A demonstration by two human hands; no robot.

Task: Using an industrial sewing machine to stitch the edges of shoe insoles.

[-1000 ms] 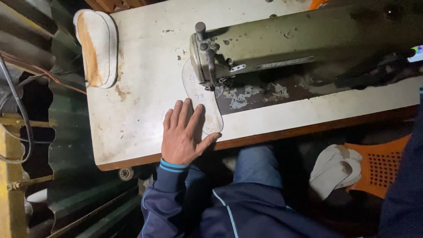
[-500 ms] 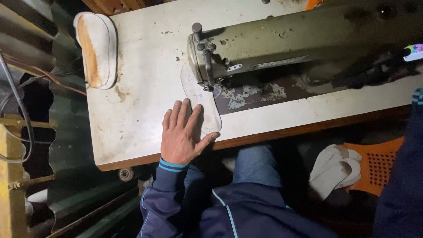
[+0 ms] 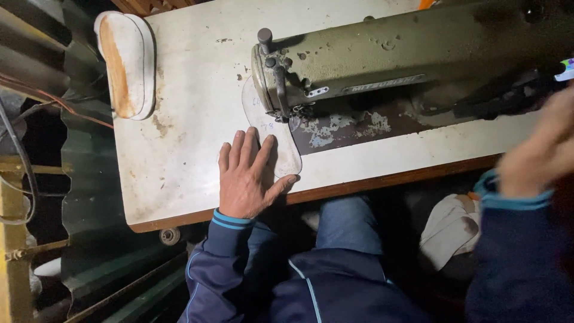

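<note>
My left hand (image 3: 246, 174) lies flat, fingers spread, on the near end of a pale insole-shaped piece (image 3: 270, 122). The piece runs under the needle end of an olive-green sewing machine (image 3: 382, 57) on a worn white table (image 3: 185, 137). My right hand (image 3: 538, 152) is raised at the right edge, blurred, above the table's near edge and close to the machine's right end. Whether it holds anything is not visible.
A white shoe sole with an orange-stained inside (image 3: 124, 63) lies at the table's far left corner. Green corrugated sheet (image 3: 89, 197) and a yellow frame (image 3: 12, 239) stand to the left. White cloth (image 3: 448, 227) lies under the table beside my knee.
My right hand has come into view at the right edge, raised and blurred. My left hand stays pressed on the pale piece.
</note>
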